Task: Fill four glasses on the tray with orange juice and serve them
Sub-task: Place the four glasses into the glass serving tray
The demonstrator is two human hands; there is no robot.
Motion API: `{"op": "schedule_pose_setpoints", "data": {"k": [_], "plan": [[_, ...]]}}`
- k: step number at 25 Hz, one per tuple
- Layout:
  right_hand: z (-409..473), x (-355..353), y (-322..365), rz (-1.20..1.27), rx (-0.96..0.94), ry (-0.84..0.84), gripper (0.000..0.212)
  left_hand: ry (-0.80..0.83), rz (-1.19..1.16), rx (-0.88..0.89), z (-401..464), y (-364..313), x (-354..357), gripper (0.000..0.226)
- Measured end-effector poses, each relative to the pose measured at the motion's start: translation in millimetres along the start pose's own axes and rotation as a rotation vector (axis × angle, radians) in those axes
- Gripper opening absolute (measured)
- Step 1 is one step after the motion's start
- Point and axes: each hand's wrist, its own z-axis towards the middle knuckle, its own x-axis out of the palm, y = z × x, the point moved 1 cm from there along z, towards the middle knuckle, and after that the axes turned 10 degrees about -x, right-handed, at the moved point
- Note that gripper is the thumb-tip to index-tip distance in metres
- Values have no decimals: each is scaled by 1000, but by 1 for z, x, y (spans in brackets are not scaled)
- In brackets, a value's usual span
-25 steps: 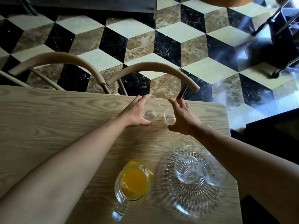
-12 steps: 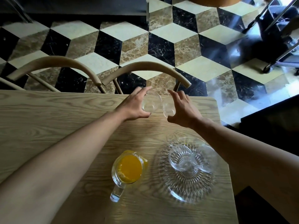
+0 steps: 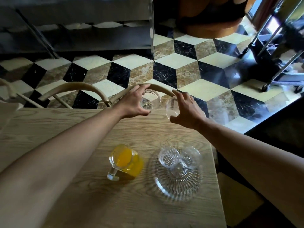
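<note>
My left hand (image 3: 134,102) grips an empty clear glass (image 3: 150,100) and my right hand (image 3: 185,109) grips a second empty glass (image 3: 171,108). Both glasses sit above the far edge of the wooden table (image 3: 65,129); whether they rest on it or are lifted I cannot tell. Nearer me a round cut-glass tray (image 3: 177,183) holds two more empty glasses (image 3: 168,157) (image 3: 190,156), side by side at its far half. A glass pitcher of orange juice (image 3: 125,162) stands left of the tray, handle toward me.
Two curved wooden chair backs (image 3: 69,89) (image 3: 158,88) stand just past the table's far edge. The table's right edge runs close beside the tray. Beyond lies a patterned tile floor, with a metal trolley (image 3: 279,46) at the far right.
The two glasses in my hands appear higher in view than before, and the view has tilted up. The pitcher and the tray with its two glasses have stayed put on the table.
</note>
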Motion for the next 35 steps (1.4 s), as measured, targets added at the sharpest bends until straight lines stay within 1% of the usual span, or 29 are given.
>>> {"op": "schedule_pose_setpoints", "data": {"k": [3,6,10,14,24,29,35], "plan": [[-32,-24,-2,-8,-45,-10,110,-45,2,-17,-25,-30,-3,110],[-68,-35,-5,-14,-49,-10,109,-89,-28,-31,-56,-57,8,110],[-122,-34,-5,-31,-83,30,106,-77,-39,-65,-105,-83,36,113],[-166,-23,-6,53,-88,84,108,-43,-73,-121,-150,-94,69,114],[-236,12,-5,95,-94,174,107,-21,-170,-257,-228,-80,153,102],[-256,40,-4,66,-12,227,108,27,-244,-350,-254,-61,187,103],[-268,72,0,86,81,270,103,112,-290,-347,-262,-39,222,102]]}}
